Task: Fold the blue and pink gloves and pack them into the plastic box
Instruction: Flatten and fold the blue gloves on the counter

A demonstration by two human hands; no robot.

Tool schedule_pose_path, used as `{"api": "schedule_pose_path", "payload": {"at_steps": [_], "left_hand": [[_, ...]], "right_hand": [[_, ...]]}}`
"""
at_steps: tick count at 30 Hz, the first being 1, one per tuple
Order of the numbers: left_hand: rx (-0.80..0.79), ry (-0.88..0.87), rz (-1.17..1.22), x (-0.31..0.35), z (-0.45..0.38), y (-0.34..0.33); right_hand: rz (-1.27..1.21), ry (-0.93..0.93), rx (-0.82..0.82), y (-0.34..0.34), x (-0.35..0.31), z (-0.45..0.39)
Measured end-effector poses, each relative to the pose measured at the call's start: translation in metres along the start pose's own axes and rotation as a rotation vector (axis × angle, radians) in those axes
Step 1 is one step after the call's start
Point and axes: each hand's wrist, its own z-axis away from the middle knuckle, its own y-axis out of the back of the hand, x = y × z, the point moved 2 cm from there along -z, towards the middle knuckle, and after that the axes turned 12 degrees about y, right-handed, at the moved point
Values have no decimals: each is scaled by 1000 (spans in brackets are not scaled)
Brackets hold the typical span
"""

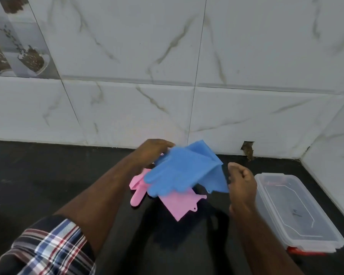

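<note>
Blue gloves (181,173) are lifted above the black counter, draped over pink gloves (179,205) whose fingers poke out at the lower left. My left hand (153,149) grips the bundle at its far left edge. My right hand (242,183) pinches the blue glove's cuff at its right edge. A clear plastic box (334,233) stands open on the counter to the right, with nothing visible inside.
The black counter (48,175) runs to a white marble-tile wall (167,56) at the back and on the right. A small hole in the wall (247,149) sits behind the gloves. A red clip (298,252) shows under the box's near edge.
</note>
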Motion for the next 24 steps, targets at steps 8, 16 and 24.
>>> {"api": "schedule_pose_path", "payload": {"at_steps": [8, 16, 24], "left_hand": [[432, -215, -444, -41, 13, 8], [59, -186, -948, -102, 51, -42], [103, -195, -1053, -149, 69, -40]], "right_hand": [[465, -19, -273, 10, 31, 18], [801, 98, -740, 23, 51, 42], [1086, 333, -883, 30, 64, 50]]}}
